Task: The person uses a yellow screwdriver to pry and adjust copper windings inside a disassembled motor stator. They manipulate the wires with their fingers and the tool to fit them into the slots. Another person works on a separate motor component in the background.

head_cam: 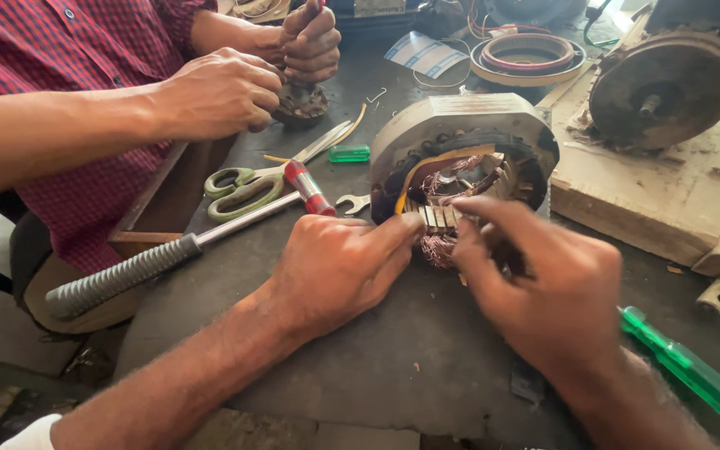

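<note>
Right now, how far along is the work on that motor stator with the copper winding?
Done: the stator lies opened on the bench, its end cover set aside. In hand: the left hand and right hand pinch the copper winding at the slots. Left: copper and slot strips remain inside the core.

Right hand [556,287] covers stator [468,158] lower front; copper winding [439,247] partly hidden behind both hands. Left hand [339,267] fingertips hide slot edge. Green screwdriver [689,375] tip lost under right hand at 4 o'clock. Co-worker's hands [218,92] at 11 o'clock hide most of small dark part [300,104]; torso cut by top and left edges. Rotor [664,87] at 2 o'clock cropped by right edge. Hammer [118,279] head not visible.
</note>
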